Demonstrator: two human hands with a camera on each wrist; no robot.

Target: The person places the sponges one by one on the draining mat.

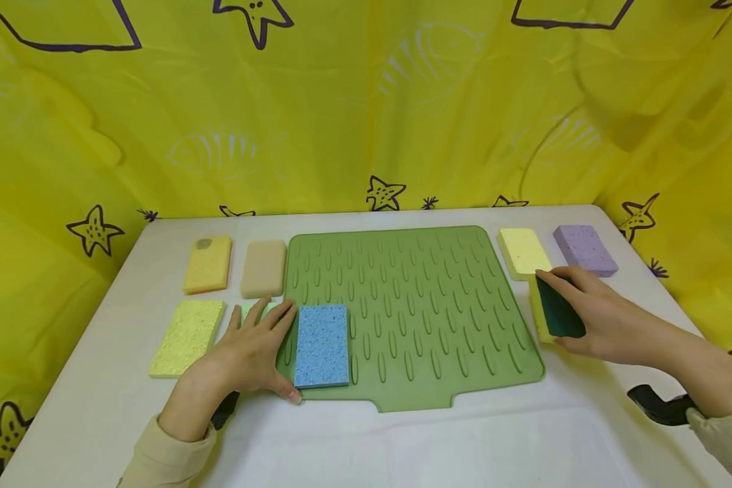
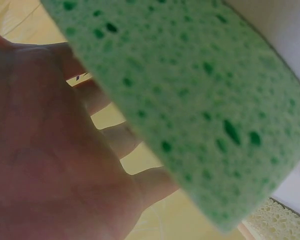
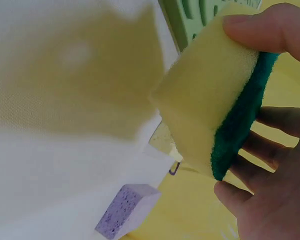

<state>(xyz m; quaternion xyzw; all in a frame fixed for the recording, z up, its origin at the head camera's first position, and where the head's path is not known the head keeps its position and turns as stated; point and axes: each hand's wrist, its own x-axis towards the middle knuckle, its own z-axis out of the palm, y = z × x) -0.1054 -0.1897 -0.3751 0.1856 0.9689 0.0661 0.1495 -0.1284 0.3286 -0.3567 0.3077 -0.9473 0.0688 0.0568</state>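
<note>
My right hand pinches a yellow sponge with a dark green scouring side, thumb on one edge and fingers on the opposite one. In the right wrist view the scouring side faces the palm, and the sponge is tilted above the white table. My left hand has its fingers spread over a pale green sponge, left of a blue sponge. That blue one lies on the green ridged mat, with the left thumb near its lower left corner. Whether the left fingertips touch the green sponge I cannot tell.
To the left lie a yellow-orange sponge, a beige sponge and a lime-yellow sponge. At the back right are a pale yellow sponge and a purple sponge. A patterned yellow curtain stands behind the table.
</note>
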